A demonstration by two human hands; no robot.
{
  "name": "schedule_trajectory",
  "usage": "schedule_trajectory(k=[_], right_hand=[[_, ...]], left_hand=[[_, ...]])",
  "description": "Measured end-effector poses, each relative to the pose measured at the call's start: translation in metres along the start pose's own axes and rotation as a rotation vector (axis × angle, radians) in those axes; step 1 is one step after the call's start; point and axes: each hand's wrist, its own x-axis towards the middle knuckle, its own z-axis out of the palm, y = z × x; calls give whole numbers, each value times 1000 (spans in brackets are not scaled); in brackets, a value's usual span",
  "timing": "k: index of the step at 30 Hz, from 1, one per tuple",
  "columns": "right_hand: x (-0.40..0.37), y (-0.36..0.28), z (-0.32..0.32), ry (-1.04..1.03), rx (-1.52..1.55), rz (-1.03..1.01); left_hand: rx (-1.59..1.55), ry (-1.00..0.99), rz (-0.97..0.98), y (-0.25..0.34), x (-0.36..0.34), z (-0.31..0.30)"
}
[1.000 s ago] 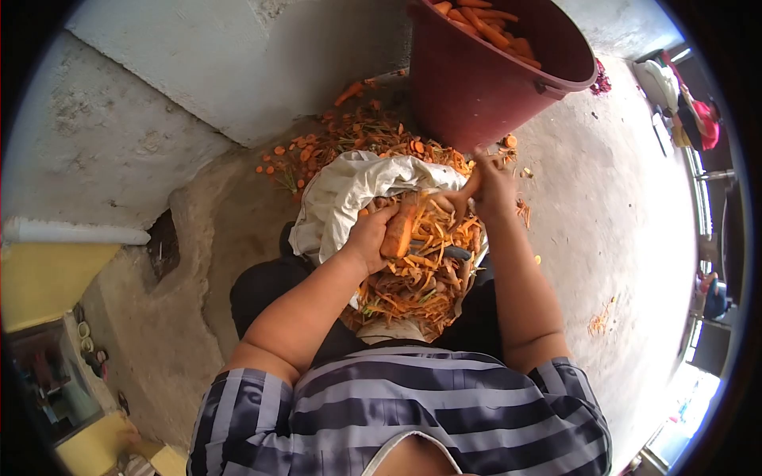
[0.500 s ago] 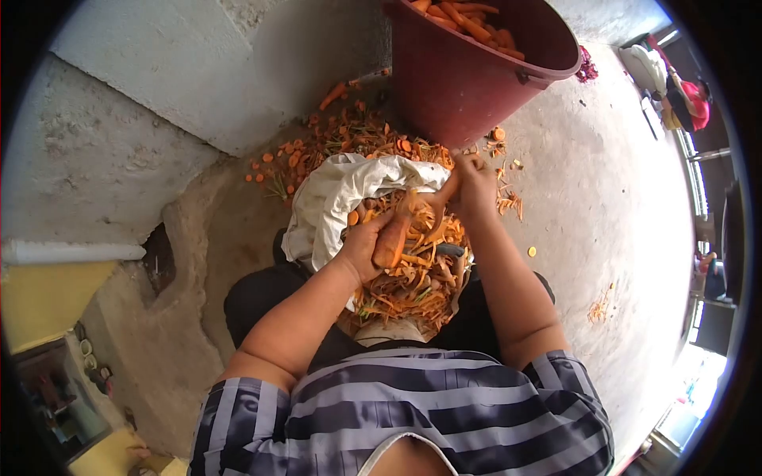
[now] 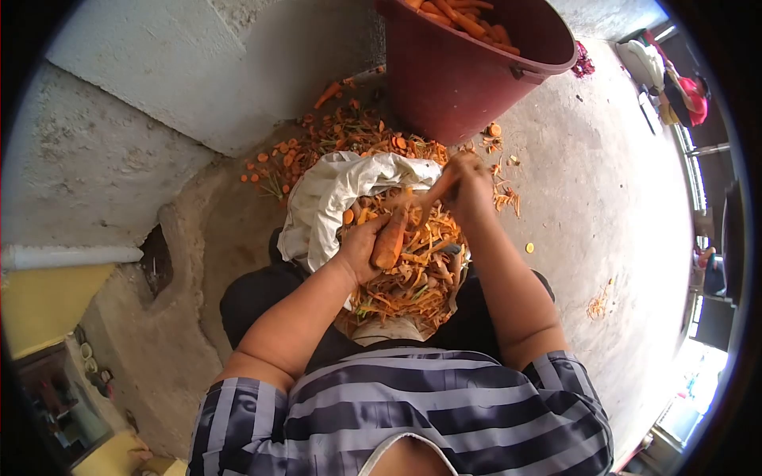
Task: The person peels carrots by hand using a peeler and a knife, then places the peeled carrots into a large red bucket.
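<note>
My left hand (image 3: pixel 361 252) is closed around the thick lower part of a carrot (image 3: pixel 389 243), whose narrow end points away from me. Beyond and to its right, my right hand (image 3: pixel 470 187) grips a brownish peeler (image 3: pixel 438 193), blurred by motion, its working end close to the carrot's tip. Both hands are over an open white sack (image 3: pixel 313 202) with a rolled-down rim, between my knees. Orange and brown carrot peelings (image 3: pixel 409 297) fill the sack. A dark object (image 3: pixel 449 249) lies partly buried among them.
Just beyond the sack stands a large dark red bucket (image 3: pixel 468 87) holding several carrots (image 3: pixel 460 17). Peelings and carrot slices (image 3: pixel 290 151) litter the floor left of it. A rough grey wall (image 3: pixel 159 87) rises at the left. Clothes and other items lie at the far right.
My right hand has shifted slightly, and the peeler has drawn back and up from beside the carrot. The left hand keeps its hold. The whole view has moved a little.
</note>
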Motion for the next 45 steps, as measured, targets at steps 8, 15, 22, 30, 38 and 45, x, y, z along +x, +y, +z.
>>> schedule_trajectory(k=[8,15,22,30,38,45], right_hand=[[43,4,-23,237,-347,-214],[-16,8,7,-17,-391,-93],[40,4,-24,244,-394,-220],[-16,20,13,-38,-444,-145],[56,18,-38,329,-411,-274],[-36,25,13,11,-529,-105]], left_hand=[[101,-31,-50,-19,9,-12],[-23,26,-74,-4,4,-9],[80,-9,-101,-14,2,-4],[-31,20,-49,-7,14,-20],[202,70,-109,-10,-4,8],[40,-195,-78,-16,12,-36]])
